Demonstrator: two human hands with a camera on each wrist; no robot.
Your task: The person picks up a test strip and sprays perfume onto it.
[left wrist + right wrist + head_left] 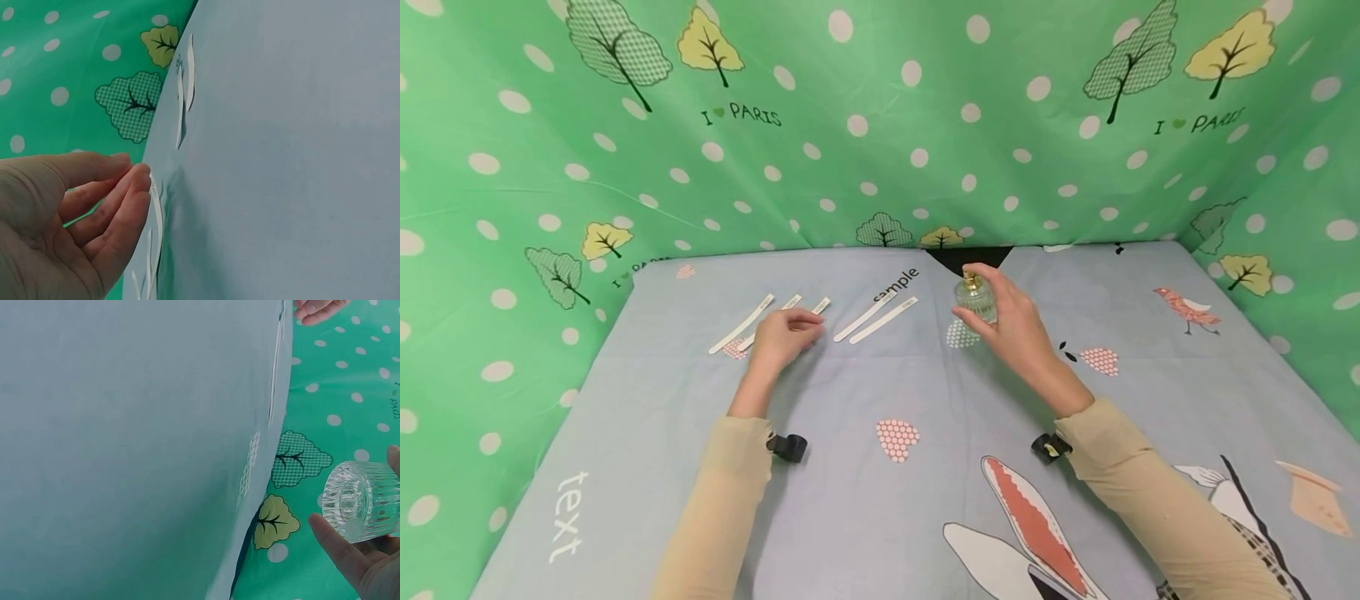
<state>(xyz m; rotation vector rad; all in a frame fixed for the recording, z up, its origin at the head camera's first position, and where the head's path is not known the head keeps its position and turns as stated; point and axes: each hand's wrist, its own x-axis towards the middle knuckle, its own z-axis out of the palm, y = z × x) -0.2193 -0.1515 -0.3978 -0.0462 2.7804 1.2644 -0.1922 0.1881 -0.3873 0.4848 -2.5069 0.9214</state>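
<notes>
My right hand grips a clear glass perfume bottle with a gold neck, held upright above the cloth. In the right wrist view, the ribbed base of the bottle shows between thumb and fingers. My left hand hovers over several white paper strips, its thumb and fingertips close together and nothing visible between them. One strip lies to its left, and others are partly hidden behind it. Two more strips, a left one and a right one, lie side by side between the hands.
A grey-blue printed cloth covers the table. Behind it hangs a green dotted curtain, which also runs along both sides. Each wrist wears a small black camera, one at the left cuff and one at the right.
</notes>
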